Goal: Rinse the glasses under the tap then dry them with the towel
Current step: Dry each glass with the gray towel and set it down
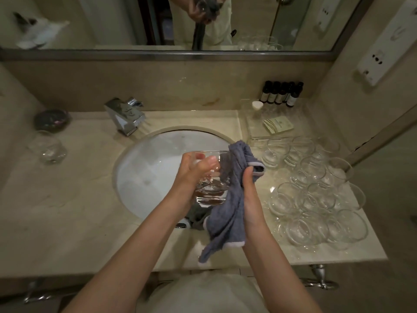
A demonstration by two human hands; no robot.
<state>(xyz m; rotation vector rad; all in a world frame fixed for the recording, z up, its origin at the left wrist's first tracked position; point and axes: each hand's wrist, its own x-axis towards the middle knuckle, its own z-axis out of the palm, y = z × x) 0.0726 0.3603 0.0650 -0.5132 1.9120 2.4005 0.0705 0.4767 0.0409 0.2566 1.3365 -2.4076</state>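
Over the white sink basin (153, 168) my left hand (194, 170) grips a clear drinking glass (211, 190), fingers curled round its side. My right hand (248, 186) holds a blue-grey towel (228, 211) against the glass's right side; the towel hangs down past the counter's front edge. The chrome tap (126, 116) stands behind the basin at the left, and no water shows under it. Several clear glasses (316, 190) crowd the counter to the right of the basin. Two more glasses (48, 147) stand on the counter at the left.
A dark round dish (52, 119) sits at the back left. Small dark bottles (281, 93) and a clear tray with a sachet (277, 125) stand at the back right. A mirror (158, 21) spans the wall above; a wall (372, 123) closes the right side.
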